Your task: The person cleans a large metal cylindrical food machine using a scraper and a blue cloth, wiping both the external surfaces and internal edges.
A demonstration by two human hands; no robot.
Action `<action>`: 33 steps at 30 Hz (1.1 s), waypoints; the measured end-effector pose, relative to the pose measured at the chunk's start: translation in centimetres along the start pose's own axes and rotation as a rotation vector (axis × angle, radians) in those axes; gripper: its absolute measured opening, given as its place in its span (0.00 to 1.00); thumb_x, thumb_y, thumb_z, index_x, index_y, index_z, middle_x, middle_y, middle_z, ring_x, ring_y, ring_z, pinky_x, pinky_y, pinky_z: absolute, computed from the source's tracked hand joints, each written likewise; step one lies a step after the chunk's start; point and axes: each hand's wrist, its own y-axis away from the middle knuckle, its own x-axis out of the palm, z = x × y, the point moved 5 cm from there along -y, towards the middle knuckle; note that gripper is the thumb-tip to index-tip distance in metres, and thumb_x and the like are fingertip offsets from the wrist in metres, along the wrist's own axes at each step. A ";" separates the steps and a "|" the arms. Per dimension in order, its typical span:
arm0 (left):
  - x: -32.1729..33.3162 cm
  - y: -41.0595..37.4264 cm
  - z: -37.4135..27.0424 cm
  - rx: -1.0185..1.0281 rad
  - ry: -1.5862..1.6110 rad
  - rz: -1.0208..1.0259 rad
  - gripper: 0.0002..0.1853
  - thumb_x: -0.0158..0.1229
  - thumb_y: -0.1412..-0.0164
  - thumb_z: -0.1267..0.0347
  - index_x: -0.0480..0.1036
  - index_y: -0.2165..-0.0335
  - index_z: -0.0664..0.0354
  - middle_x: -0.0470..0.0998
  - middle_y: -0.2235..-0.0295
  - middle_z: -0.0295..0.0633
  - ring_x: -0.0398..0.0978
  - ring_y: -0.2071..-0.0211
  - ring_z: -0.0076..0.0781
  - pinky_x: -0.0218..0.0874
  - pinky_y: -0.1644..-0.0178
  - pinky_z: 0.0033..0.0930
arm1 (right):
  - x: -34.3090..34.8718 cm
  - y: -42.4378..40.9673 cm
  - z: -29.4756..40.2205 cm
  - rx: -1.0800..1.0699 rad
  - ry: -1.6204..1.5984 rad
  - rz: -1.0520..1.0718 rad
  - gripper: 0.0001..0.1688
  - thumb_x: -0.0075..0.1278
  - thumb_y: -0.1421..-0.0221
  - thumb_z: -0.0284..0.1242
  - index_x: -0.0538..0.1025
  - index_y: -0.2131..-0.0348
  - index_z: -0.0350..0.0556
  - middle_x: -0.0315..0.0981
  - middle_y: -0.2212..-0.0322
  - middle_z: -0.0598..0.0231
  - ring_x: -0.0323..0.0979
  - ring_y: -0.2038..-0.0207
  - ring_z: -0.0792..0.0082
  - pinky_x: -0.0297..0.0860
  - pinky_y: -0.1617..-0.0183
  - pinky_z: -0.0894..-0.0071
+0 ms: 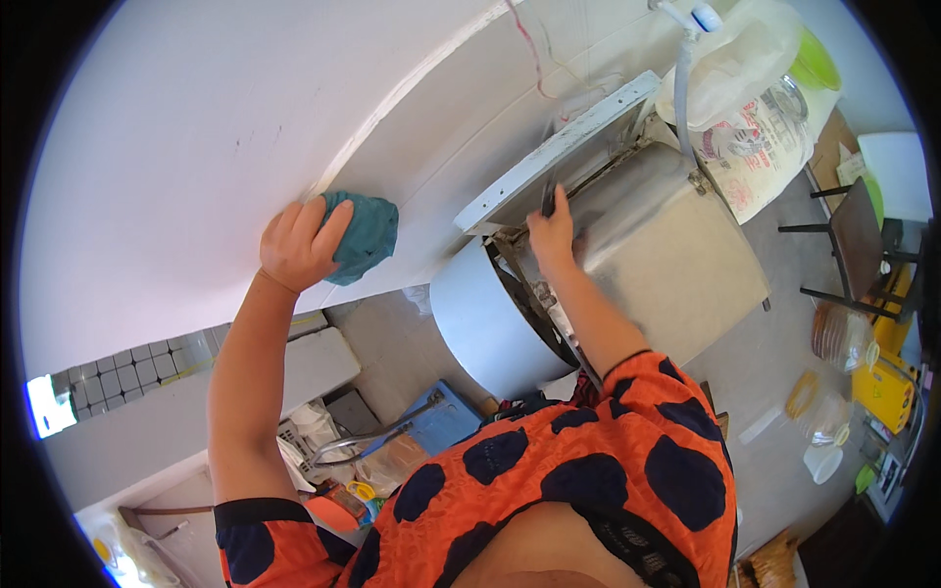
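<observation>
My left hand [300, 246] presses a folded teal cloth [364, 239] against the white wall [184, 169], just below a ridge of rough plaster. The fingers are curled over the cloth's left edge. My right hand [553, 234] is slightly blurred and grips a dark, slim object [548, 197]; its exact kind is hard to make out. This hand is over the gap between a white-edged panel [559, 154] leaning by the wall and a large metal box [684, 257]. Below it stands a white cylinder [485, 316] with a dark open side.
A grey hose [683, 95] hangs from a tap beside a printed white sack [757, 158]. On the right are a dark chair [856, 239], clear plastic bottles [842, 338] and a yellow case [882, 389]. A blue folding trolley [434, 419] and cluttered goods lie at lower left.
</observation>
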 end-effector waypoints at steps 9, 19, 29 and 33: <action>-0.1 -0.1 0.1 -0.018 0.008 -0.055 0.20 0.59 0.68 0.70 0.75 0.67 0.51 0.71 0.74 0.36 0.65 0.80 0.28 0.59 0.80 0.25 | 1.8 5.0 -6.1 -0.288 0.325 0.093 0.43 0.47 0.53 0.19 0.52 0.38 0.52 0.66 0.76 0.69 0.61 0.83 0.79 0.59 0.83 0.75; -0.2 0.0 0.1 -0.019 0.025 -0.062 0.18 0.57 0.66 0.73 0.75 0.68 0.50 0.68 0.78 0.34 0.64 0.81 0.27 0.58 0.81 0.24 | -1.4 12.5 1.1 0.614 -0.525 0.075 0.33 0.44 0.47 0.25 0.55 0.42 0.50 0.60 0.80 0.70 0.53 0.89 0.80 0.48 0.90 0.79; 0.2 0.9 0.3 -0.023 0.008 -0.015 0.19 0.58 0.65 0.72 0.74 0.67 0.53 0.71 0.73 0.36 0.68 0.78 0.30 0.61 0.78 0.27 | 0.7 15.7 6.8 0.132 -0.506 0.160 0.33 0.37 0.38 0.32 0.46 0.38 0.54 0.63 0.76 0.68 0.56 0.87 0.81 0.52 0.87 0.83; 0.7 -0.1 0.0 -0.051 0.011 -0.016 0.19 0.57 0.65 0.72 0.74 0.66 0.50 0.69 0.75 0.34 0.68 0.78 0.29 0.61 0.78 0.27 | 6.3 12.8 6.6 0.275 -0.587 0.040 0.35 0.41 0.41 0.30 0.48 0.38 0.50 0.61 0.78 0.70 0.57 0.85 0.80 0.55 0.85 0.77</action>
